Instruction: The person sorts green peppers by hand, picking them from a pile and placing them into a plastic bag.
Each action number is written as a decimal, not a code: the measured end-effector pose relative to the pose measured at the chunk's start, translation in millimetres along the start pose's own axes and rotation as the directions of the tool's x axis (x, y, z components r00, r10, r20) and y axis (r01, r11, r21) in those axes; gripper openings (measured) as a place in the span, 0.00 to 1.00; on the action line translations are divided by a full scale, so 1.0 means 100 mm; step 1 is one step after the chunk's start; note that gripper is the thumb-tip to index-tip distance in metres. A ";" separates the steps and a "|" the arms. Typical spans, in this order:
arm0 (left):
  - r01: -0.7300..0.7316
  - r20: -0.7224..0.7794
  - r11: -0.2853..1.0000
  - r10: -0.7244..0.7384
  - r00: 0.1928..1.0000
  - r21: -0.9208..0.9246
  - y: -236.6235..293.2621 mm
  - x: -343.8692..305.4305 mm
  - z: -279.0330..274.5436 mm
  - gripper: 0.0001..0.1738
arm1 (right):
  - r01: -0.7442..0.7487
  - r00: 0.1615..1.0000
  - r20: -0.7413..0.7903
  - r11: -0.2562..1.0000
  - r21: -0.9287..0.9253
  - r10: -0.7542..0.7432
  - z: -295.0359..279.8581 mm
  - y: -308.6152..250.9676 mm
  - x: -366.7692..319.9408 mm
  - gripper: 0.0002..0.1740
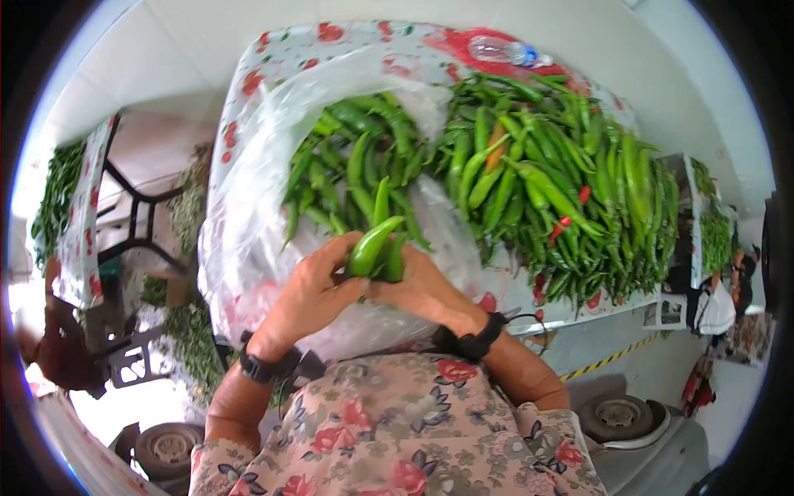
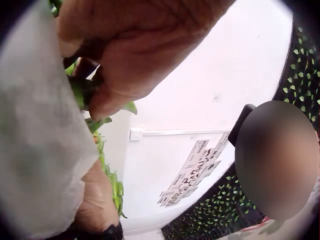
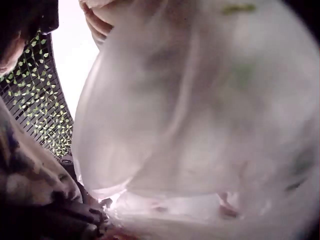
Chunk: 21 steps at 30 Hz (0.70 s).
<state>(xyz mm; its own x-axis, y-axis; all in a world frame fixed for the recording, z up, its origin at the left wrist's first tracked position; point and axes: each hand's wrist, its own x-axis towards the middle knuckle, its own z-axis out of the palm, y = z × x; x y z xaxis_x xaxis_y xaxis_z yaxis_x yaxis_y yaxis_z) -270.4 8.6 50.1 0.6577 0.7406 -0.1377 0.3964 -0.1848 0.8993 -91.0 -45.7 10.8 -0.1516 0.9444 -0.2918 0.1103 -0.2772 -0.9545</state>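
Note:
In the head view, several green chili peppers (image 1: 371, 249) stand upright between my two hands at the near side of a clear plastic bag (image 1: 248, 207). My left hand (image 1: 316, 285) grips them from the left, thumb toward the other hand. From the right, my right hand (image 1: 430, 285) curls round the same bunch. More green peppers (image 1: 356, 157) lie inside the spread bag just beyond. In the left wrist view, the left fingers (image 2: 117, 80) bend over green peppers (image 2: 80, 92), partly behind the plastic. Bag plastic (image 3: 190, 115) covers most of the right wrist view.
A large heap of green peppers (image 1: 571, 174) with a few red ones covers the table's right side. Behind it, a plastic bottle (image 1: 504, 51) lies on a red bag (image 1: 459, 41). The patterned tablecloth (image 1: 240, 99) shows at the left. A black-framed table (image 1: 136, 215) stands further left.

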 end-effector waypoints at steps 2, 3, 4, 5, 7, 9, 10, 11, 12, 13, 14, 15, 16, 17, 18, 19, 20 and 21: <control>0.020 0.008 1.000 -0.020 1.000 0.000 0.18 0.02 -0.02 0.29 | 0.050 0.998 -0.044 0.995 0.084 -0.047 0.00 0.03 -0.03 0.28; 0.006 0.017 1.000 -0.006 1.000 0.003 0.20 0.04 -0.03 0.29 | 0.079 0.995 -0.065 0.989 0.127 -0.071 -0.02 0.00 -0.03 0.28; 0.040 0.055 0.999 -0.038 0.998 -0.027 0.24 0.05 -0.05 0.33 | 0.071 0.995 -0.074 0.986 0.149 -0.060 -0.05 -0.10 -0.08 0.26; -0.002 0.056 0.993 0.008 0.998 -0.114 0.22 0.07 -0.02 0.34 | 0.049 0.995 -0.092 0.991 0.122 -0.038 -0.08 -0.11 -0.10 0.25; -0.074 0.042 0.957 0.089 0.995 -0.280 0.19 0.13 0.00 0.38 | 0.008 0.993 -0.116 0.997 0.075 0.001 -0.13 -0.10 -0.10 0.22; -0.016 0.124 0.936 0.063 0.990 -0.351 0.22 0.16 -0.02 0.39 | 0.120 0.965 -0.245 0.989 0.082 -0.097 -0.15 -0.01 -0.08 0.19; -0.025 0.118 0.909 0.081 0.990 -0.417 0.21 0.18 0.01 0.38 | 0.154 0.945 -0.295 0.988 0.011 -0.144 -0.19 -0.05 -0.10 0.19; -0.032 0.111 0.876 0.097 0.989 -0.481 0.21 0.20 0.04 0.38 | 0.182 0.921 -0.339 0.981 -0.061 -0.192 -0.23 -0.10 -0.14 0.18; -0.053 0.069 0.869 0.099 0.993 -0.492 0.20 0.22 0.07 0.37 | 0.144 0.925 -0.345 0.987 -0.075 -0.161 -0.29 -0.15 -0.17 0.17; -0.073 0.027 0.862 0.099 0.995 -0.502 0.21 0.23 0.10 0.36 | 0.106 0.928 -0.350 0.991 -0.087 -0.130 -0.37 -0.21 -0.21 0.16; -0.093 -0.016 0.855 0.099 0.995 -0.511 0.21 0.25 0.11 0.35 | 0.067 0.929 -0.357 0.993 -0.100 -0.099 -0.45 -0.28 -0.24 0.16; -0.084 -0.028 0.849 0.081 0.996 -0.522 0.22 0.26 0.11 0.33 | 0.052 0.913 -0.399 0.994 -0.093 -0.085 -0.52 -0.37 -0.29 0.16; -0.074 -0.039 0.842 0.063 0.997 -0.534 0.22 0.27 0.09 0.31 | 0.036 0.895 -0.441 0.996 -0.085 -0.071 -0.58 -0.47 -0.34 0.17; -0.065 -0.050 0.836 0.044 0.998 -0.545 0.22 0.29 0.07 0.29 | 0.022 0.875 -0.482 0.997 -0.077 -0.056 -0.67 -0.52 -0.38 0.18; -0.032 -0.013 0.860 0.029 0.999 -0.510 0.17 0.31 0.06 0.26 | 0.085 0.856 -0.510 0.996 -0.025 -0.086 -0.78 -0.51 -0.41 0.19; 0.002 0.024 0.881 0.011 1.000 -0.473 0.07 0.33 0.05 0.24 | 0.148 0.836 -0.538 0.989 0.027 -0.111 -0.90 -0.50 -0.44 0.20; 0.035 0.061 0.901 -0.009 0.998 -0.433 -0.03 0.35 0.04 0.22 | 0.270 0.805 -0.579 0.950 0.159 -0.132 -0.98 -0.52 -0.47 0.21; 0.073 0.107 0.922 -0.035 0.994 -0.380 -0.16 0.36 0.06 0.20 | 0.396 0.762 -0.624 0.886 0.240 -0.172 -1.05 -0.57 -0.51 0.19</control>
<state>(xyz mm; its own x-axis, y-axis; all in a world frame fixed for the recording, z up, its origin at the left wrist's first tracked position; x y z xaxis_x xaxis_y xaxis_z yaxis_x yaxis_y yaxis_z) -249.3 34.5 27.9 0.7083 0.6731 -0.2126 0.1701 0.1296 0.9769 14.1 -59.7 86.6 0.4784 0.8779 -0.0199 -0.1983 0.0859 -0.9764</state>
